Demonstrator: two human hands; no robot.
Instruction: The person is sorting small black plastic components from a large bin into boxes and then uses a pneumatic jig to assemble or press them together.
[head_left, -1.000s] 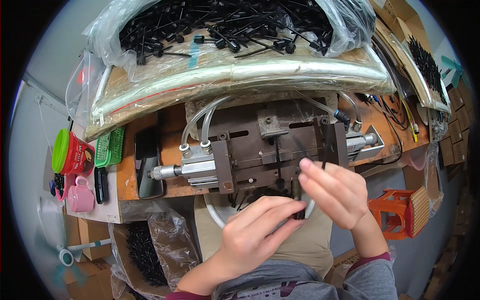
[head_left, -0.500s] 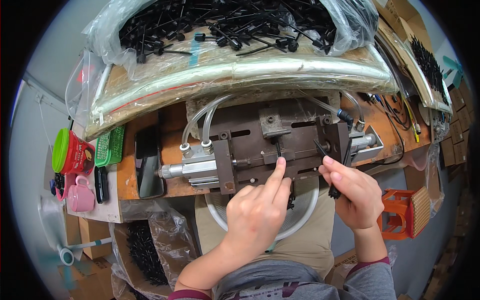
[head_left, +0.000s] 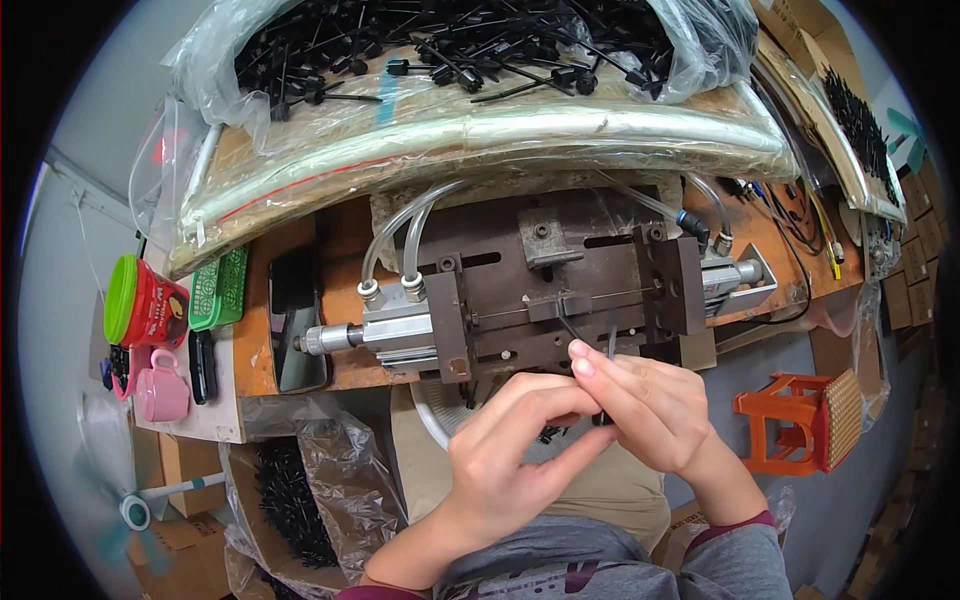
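Observation:
My right hand [head_left: 655, 408] is closed on black plastic stemmed parts; one thin stem [head_left: 612, 338] stands up past its fingers. Against it, my left hand [head_left: 520, 440] pinches the dark head [head_left: 602, 418] of a part between thumb and fingers. Both hands are just in front of a brown metal fixture [head_left: 500, 345]. Another black stem [head_left: 569, 326] slants from the small centre block [head_left: 545, 307] toward my right fingertips; whether they grip it I cannot tell. Thin metal pins [head_left: 500, 316] point at that block from both sides.
Air cylinders [head_left: 400, 335] with clear hoses flank the fixture. Behind it, a plastic-lined tray [head_left: 480, 135] holds a heap of black parts. A phone [head_left: 300, 350], green basket [head_left: 218, 290] and pink cup [head_left: 162, 388] are at left. A mesh basket [head_left: 430, 415] sits below; an orange stool [head_left: 785, 425] at right.
My left index finger has left the fixture's centre block, and that hand has come down to meet the right. My right hand has moved left and nearer. The cylinder rods have shifted outward.

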